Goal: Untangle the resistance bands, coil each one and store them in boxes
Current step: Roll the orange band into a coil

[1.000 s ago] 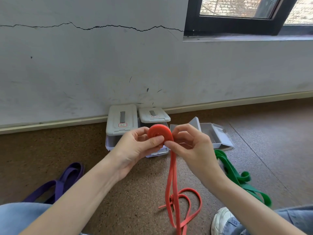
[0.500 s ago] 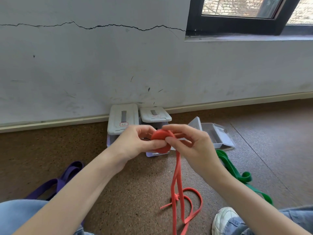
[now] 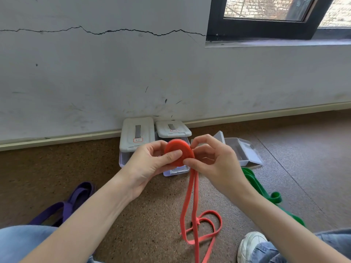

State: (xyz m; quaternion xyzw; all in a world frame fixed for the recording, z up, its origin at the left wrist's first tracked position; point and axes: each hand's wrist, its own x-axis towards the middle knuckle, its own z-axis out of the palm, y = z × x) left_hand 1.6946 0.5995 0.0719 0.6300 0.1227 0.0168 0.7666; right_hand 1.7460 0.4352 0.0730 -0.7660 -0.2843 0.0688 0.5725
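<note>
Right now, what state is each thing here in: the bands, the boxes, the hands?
Red band: partly coiled, tail hanging to the floor.
Left hand: pinches the coil.
Right hand: holds the band at the coil's edge.
Purple band: loose on the floor.
Green band: loose on the floor.
Two grey-lidded boxes: lids on.
Clear box: open.
</note>
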